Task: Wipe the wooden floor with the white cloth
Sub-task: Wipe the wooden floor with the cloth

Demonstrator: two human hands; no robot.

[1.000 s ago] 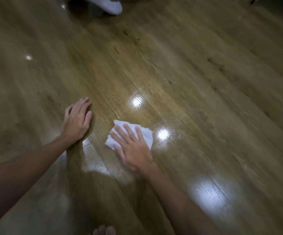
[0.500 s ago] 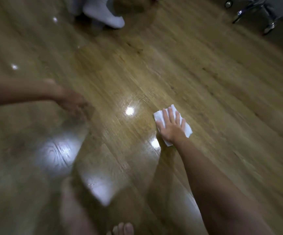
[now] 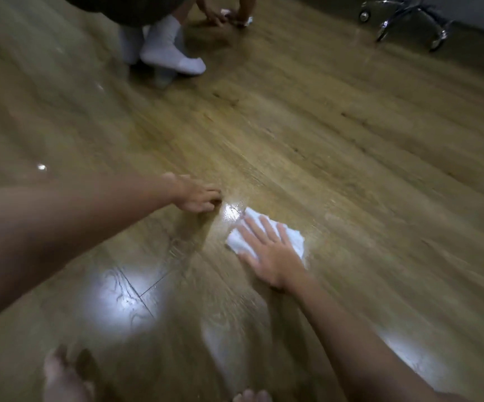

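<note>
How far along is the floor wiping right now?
Midway, by the look of it. The right hand presses the white cloth flat on the wooden floor; the left hand braces beside it. Glossy patches nearby may be wiped; the far boards look untouched.

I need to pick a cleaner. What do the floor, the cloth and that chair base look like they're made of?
Floor: wood-grain planks, glossy; laminate or sealed wood, can't tell which.
White cloth under the right hand: soft folded fabric or paper towel; blurred.
Chair base: shiny chrome-look metal.
</note>
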